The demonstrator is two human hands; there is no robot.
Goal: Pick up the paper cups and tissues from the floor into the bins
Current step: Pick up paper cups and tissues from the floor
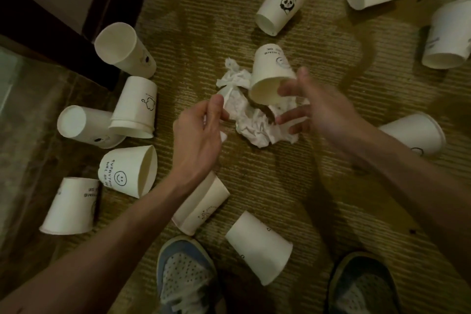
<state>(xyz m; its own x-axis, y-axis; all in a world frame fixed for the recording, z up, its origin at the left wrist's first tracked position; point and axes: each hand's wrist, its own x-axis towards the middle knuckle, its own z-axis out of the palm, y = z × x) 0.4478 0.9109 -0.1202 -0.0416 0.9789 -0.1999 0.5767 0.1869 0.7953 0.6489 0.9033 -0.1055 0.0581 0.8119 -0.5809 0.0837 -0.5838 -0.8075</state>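
Several white paper cups lie tipped over on the olive carpet. One cup (271, 72) lies in the middle, mouth toward me, against a crumpled heap of white tissues (256, 127). My left hand (200, 132) pinches a strip of that tissue between thumb and forefinger, and a white scrap shows under its palm. My right hand (314, 107) is blurred. Its spread fingers are at the cup's rim and over the tissues, and its thumb is beside the cup's wall. I cannot tell whether it touches them. No bin is in view.
More cups ring the spot: a panda cup (283, 2) at the back, a smiley cup (127, 171) at the left, and one (260, 245) near my shoes (187, 275). A dark wooden frame (63, 41) and a pale translucent sheet (23, 99) fill the left side.
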